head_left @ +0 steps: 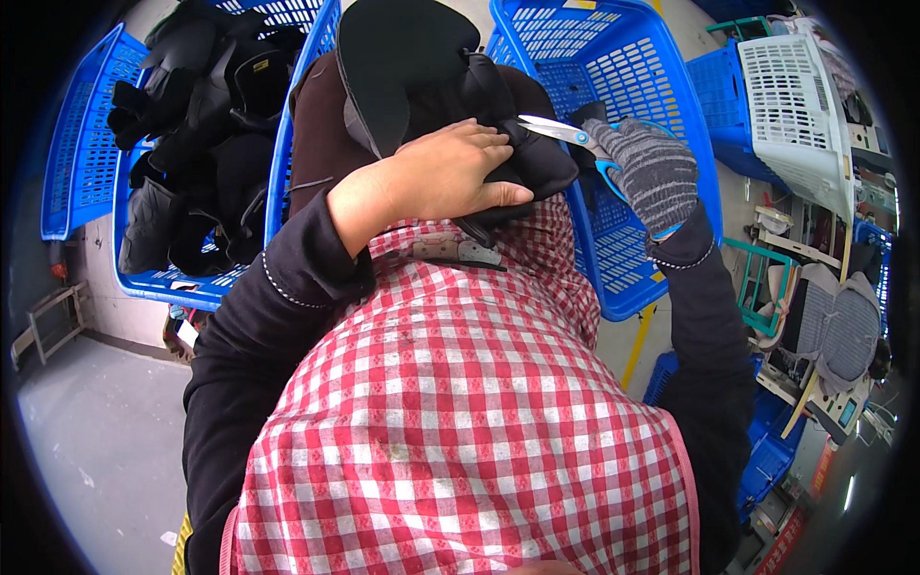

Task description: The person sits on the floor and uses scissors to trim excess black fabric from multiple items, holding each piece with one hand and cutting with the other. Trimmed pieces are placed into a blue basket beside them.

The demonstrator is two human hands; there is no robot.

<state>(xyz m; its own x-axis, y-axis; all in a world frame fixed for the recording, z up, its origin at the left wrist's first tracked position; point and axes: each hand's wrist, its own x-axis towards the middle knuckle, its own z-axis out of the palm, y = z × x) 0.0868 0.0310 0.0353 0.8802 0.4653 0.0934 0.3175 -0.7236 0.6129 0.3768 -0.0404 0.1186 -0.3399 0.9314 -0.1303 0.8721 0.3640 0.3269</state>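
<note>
On my lap lies a black padded fabric piece [541, 165] with a broad curved flap [407, 67] rising at its far end. Bare and bent over it, my left hand [450, 172] holds the piece, with black fabric between its thumb and fingers. My right hand [655, 174], in a grey striped knit glove, is closed round the handles of scissors [565, 131] with light blue grips. Their blades point left, just beyond the right edge of the piece, and look nearly closed. The underside of the piece is hidden.
To the left stands a blue crate [168, 290] filled with several black padded pieces. Another blue crate [628, 302] is close at my right, beneath the gloved hand. A white basket [800, 110] and a worktable with grey padded pieces [836, 316] are farther right. My checked apron [460, 412] covers my front.
</note>
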